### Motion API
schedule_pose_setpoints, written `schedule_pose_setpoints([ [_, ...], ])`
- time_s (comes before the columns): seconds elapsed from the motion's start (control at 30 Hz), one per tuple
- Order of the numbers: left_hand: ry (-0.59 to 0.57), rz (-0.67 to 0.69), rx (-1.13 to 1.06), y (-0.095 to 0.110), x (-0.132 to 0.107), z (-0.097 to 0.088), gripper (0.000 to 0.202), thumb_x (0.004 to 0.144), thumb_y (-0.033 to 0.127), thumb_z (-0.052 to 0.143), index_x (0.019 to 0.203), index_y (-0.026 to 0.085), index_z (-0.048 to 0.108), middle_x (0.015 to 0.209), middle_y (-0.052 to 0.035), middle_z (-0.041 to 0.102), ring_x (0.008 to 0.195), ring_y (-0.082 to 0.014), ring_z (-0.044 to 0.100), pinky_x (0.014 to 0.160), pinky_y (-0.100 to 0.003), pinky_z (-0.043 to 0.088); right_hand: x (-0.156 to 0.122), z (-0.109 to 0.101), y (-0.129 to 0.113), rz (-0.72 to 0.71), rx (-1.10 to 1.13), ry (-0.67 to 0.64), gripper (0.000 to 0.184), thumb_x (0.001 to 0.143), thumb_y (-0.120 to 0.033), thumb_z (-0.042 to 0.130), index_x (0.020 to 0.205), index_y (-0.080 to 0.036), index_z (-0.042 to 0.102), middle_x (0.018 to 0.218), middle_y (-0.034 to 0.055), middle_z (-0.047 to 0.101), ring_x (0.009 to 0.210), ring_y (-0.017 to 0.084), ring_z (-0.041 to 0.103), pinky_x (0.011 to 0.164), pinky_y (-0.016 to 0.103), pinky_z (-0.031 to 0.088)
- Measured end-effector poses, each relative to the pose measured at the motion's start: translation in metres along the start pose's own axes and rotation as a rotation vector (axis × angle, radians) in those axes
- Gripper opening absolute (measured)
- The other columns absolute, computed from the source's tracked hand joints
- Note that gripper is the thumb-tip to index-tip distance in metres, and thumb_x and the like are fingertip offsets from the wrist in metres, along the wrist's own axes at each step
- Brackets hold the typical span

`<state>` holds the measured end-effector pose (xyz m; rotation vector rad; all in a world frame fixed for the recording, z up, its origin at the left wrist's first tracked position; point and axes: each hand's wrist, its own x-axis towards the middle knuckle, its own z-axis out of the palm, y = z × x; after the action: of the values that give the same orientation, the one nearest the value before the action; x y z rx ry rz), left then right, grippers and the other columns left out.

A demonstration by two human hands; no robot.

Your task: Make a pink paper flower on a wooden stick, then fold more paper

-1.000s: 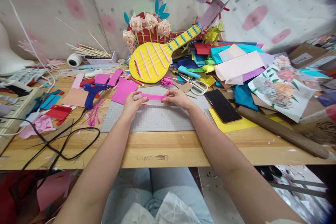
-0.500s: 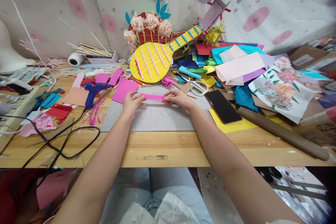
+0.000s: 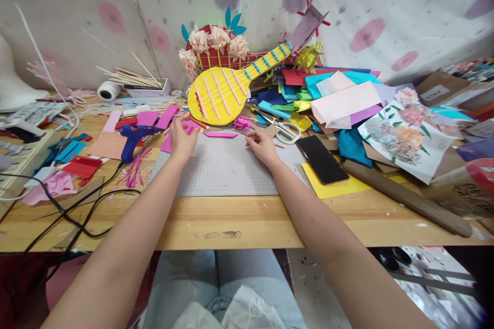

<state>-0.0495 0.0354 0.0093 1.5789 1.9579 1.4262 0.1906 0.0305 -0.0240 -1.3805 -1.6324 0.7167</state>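
A narrow magenta paper strip (image 3: 220, 134) lies by itself at the back of the grey cutting mat (image 3: 231, 175). To its left, my left hand (image 3: 183, 140) is over a larger magenta paper sheet (image 3: 165, 145), fingers apart and partly covering it; whether they touch it I cannot make out. On the strip's right, my right hand (image 3: 263, 147) hovers low above the mat with its fingers curled together and nothing visible in them. White-handled scissors (image 3: 290, 132) rest just beyond that hand.
A blue glue gun (image 3: 131, 140) with a black cord stands at left. Behind the mat leans a yellow paper lute (image 3: 219, 95). On the right are a phone (image 3: 322, 159), a brown wooden stick (image 3: 405, 198) and piled coloured paper (image 3: 345, 103).
Both hands have let go of the magenta strip, which now lies on the mat. My left hand has moved left to the magenta sheet; my right hand's fingers have curled in. The view has shifted slightly.
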Motion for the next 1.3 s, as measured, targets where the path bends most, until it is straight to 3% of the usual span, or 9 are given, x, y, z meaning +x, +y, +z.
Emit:
schedule_pose_setpoints([
  [0.1, 0.009, 0.047, 0.204, -0.012, 0.005, -0.022, 0.041, 0.068, 0.018, 0.06, 0.107, 0.015, 0.049, 0.114, -0.0103, 0.049, 0.088, -0.0158, 0.056, 0.089, -0.033, 0.043, 0.0, 0.001, 0.0, 0.011, -0.011, -0.009, 0.013, 0.075, -0.028, 0.05, 0.081, -0.019, 0.058, 0.065, 0.0, 0.065, 0.063, 0.014, 0.06, 0.064, 0.026, 0.043],
  [0.23, -0.101, 0.127, 0.448, -0.028, 0.002, -0.043, 0.048, 0.063, 0.026, 0.066, 0.107, 0.017, 0.051, 0.11, -0.0105, 0.052, 0.105, -0.0235, 0.05, 0.094, -0.037, 0.039, -0.002, 0.003, -0.002, 0.021, -0.022, -0.02, 0.012, 0.074, -0.024, 0.049, 0.08, -0.02, 0.058, 0.064, -0.0007, 0.065, 0.064, 0.014, 0.06, 0.066, 0.027, 0.043],
  [0.37, -0.263, 0.169, 0.594, -0.033, -0.006, -0.05, 0.04, 0.064, 0.042, 0.064, 0.097, 0.02, 0.057, 0.107, -0.009, 0.056, 0.108, -0.0257, 0.049, 0.092, -0.036, 0.039, -0.006, 0.004, -0.005, 0.015, -0.047, -0.023, 0.01, 0.073, -0.022, 0.05, 0.078, -0.02, 0.058, 0.063, -0.0015, 0.065, 0.063, 0.013, 0.06, 0.066, 0.026, 0.042],
  [0.5, -0.308, 0.184, 0.687, -0.027, -0.009, -0.05, 0.028, 0.07, 0.043, 0.056, 0.086, 0.02, 0.061, 0.102, -0.0088, 0.06, 0.099, -0.0247, 0.055, 0.079, -0.033, 0.044, -0.007, 0.005, -0.004, 0.022, -0.033, -0.026, 0.01, 0.073, -0.022, 0.049, 0.078, -0.02, 0.057, 0.063, -0.0017, 0.065, 0.062, 0.013, 0.06, 0.065, 0.025, 0.042],
  [0.9, -0.332, 0.042, 0.635, -0.025, 0.0, -0.052, 0.028, 0.071, 0.042, 0.053, 0.08, 0.02, 0.068, 0.081, -0.0053, 0.068, 0.076, -0.0209, 0.06, 0.067, -0.028, 0.042, -0.007, 0.006, -0.002, 0.012, -0.029, -0.02, 0.012, 0.073, -0.024, 0.049, 0.079, -0.02, 0.058, 0.063, -0.0022, 0.065, 0.063, 0.012, 0.06, 0.064, 0.024, 0.042],
  [1.3, -0.383, 0.034, 0.658, -0.027, 0.003, -0.056, 0.032, 0.075, 0.042, 0.049, 0.085, 0.02, 0.071, 0.084, -0.0072, 0.07, 0.077, -0.0221, 0.061, 0.065, -0.029, 0.042, -0.009, 0.005, -0.004, 0.006, -0.034, -0.022, 0.011, 0.073, -0.023, 0.049, 0.079, -0.021, 0.058, 0.064, -0.0027, 0.065, 0.066, 0.012, 0.061, 0.068, 0.025, 0.042],
])
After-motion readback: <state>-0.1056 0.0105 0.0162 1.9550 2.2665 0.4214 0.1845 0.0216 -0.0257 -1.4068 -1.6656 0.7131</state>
